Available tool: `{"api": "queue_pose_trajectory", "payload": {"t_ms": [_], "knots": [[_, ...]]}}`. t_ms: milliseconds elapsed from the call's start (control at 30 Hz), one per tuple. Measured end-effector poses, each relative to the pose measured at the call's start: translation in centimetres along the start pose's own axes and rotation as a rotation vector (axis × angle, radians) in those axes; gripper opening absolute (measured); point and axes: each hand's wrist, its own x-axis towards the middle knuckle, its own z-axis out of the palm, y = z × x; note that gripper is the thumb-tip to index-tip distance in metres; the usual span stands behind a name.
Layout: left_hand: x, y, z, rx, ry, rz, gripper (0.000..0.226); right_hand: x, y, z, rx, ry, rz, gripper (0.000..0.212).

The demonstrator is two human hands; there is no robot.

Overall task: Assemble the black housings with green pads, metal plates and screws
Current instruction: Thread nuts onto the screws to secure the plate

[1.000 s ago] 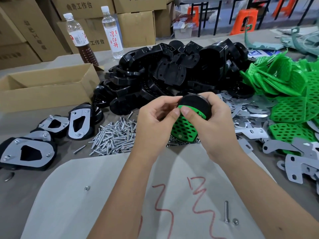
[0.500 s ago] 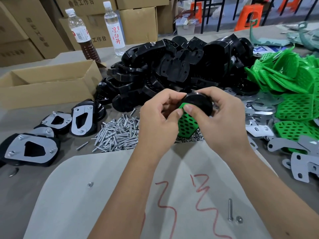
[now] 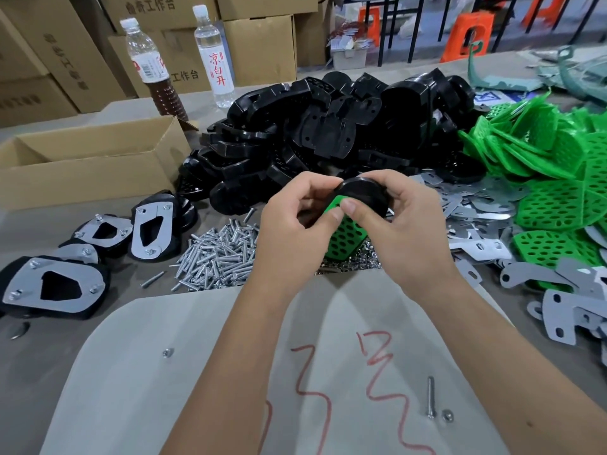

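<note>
Two hands [image 3: 354, 234], green pad [image 3: 345, 236] downward

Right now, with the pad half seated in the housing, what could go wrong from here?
1. The green pad sticks out of the black housing at an angle; pressed unevenly by the right hand and left hand, it may seat crooked.
2. The work is held in the air above the screw pile; a slipped grip could drop it and scatter screws.
3. The loose screw lying near the forearms could get swept away.
</note>
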Motion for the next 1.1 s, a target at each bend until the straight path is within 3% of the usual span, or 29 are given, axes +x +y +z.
{"api": "queue_pose_trajectory", "payload": {"t_ms": [167,400,933,1100], "knots": [[0.0,-0.9,1.0,-0.084,0.128,-0.006,0.009,0.1,0.4,-0.7,0.109,-0.094,0.079,0.027],[0.3,-1.8,0.9,-0.231,0.253,-0.09,0.016,0.0,0.3,-1.4,0.106,-0.187,0.164,0.034],[0.4,-1.9,1.5,-0.229,0.272,-0.069,0.021,0.1,0.4,-0.7,0.228,-0.062,0.223,0.025],[0.3,-2.5,0.6,-0.292,0.12,-0.133,0.022,0.0,0.6,-0.8,0.15,-0.024,0.114,0.031]]}}
